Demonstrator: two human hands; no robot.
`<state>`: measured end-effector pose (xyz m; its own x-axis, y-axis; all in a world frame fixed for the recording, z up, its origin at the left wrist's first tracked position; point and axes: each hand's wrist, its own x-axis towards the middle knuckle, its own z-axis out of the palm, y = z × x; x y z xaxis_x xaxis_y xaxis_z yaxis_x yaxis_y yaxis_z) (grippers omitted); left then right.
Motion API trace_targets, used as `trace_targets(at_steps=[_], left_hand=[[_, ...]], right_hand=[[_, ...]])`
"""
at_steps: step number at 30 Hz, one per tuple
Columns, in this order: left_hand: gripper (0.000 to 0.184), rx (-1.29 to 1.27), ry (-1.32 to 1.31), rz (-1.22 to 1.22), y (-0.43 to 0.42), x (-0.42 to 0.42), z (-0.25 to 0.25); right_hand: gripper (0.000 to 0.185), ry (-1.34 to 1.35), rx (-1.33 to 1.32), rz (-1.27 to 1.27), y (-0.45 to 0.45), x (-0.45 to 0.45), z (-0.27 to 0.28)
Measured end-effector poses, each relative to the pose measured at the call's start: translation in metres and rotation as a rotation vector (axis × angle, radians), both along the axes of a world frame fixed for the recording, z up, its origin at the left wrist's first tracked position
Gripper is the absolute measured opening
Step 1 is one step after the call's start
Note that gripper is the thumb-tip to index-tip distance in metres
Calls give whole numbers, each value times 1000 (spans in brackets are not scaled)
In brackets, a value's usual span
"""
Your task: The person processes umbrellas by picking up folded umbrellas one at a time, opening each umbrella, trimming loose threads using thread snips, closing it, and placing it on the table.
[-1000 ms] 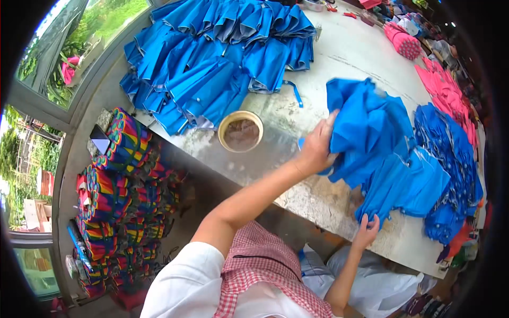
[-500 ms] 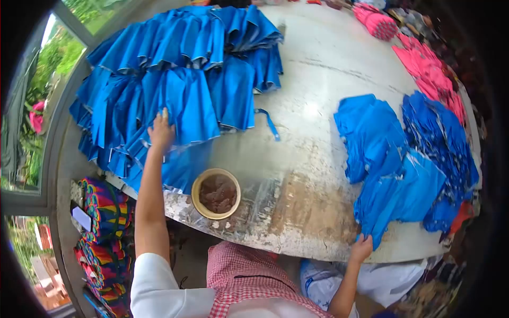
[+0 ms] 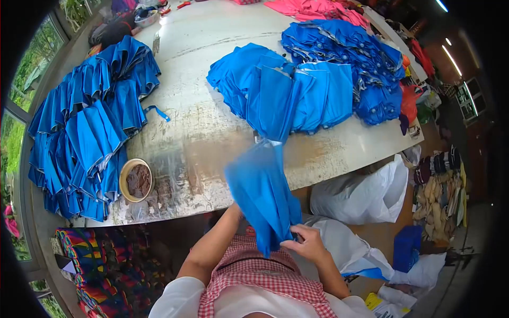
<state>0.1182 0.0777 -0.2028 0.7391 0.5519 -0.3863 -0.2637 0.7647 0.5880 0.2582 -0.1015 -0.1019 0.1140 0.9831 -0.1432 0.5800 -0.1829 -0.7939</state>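
Note:
A blue cloth piece (image 3: 265,196) hangs in front of me at the table's front edge, its upper part blurred. My right hand (image 3: 308,244) pinches its lower right edge between thumb and fingers. Behind the cloth's left side is my left hand (image 3: 236,211); its fingers are hidden. Just beyond lies a pile of blue cloth pieces (image 3: 323,98), folded and overlapping, near the top of the held cloth. Overlapping rows of pleated blue cloth pieces (image 3: 95,127) with pale edges cover the table's left end. Beside them stands a round tub (image 3: 124,180) of brown, lumpy stuff.
The worn white table (image 3: 185,127) has a stained front edge. A darker blue pile (image 3: 344,47) and pink cloth (image 3: 323,9) lie farther back. White sacks (image 3: 366,196) stand below on the right. Rainbow-coloured bundles (image 3: 90,259) are under the left end.
My view has swung right. My left hand has left the pleated rows and come behind the cloth. The cloth my right hand grips is now drawn towards me, over the table edge.

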Motion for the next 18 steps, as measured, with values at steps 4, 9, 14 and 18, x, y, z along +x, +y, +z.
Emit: trace_targets(at_steps=[4, 9, 14, 18], left_hand=[[61, 684, 262, -126, -41, 11, 33], [53, 1349, 551, -288, -89, -2, 87], [52, 1587, 680, -324, -100, -32, 104], [45, 1826, 1086, -408, -51, -137, 114]], right_hand=[[19, 277, 230, -746, -47, 82, 6], [31, 220, 349, -231, -14, 89, 53], [12, 243, 390, 148, -1, 71, 57], [3, 489, 320, -223, -26, 139, 55]])
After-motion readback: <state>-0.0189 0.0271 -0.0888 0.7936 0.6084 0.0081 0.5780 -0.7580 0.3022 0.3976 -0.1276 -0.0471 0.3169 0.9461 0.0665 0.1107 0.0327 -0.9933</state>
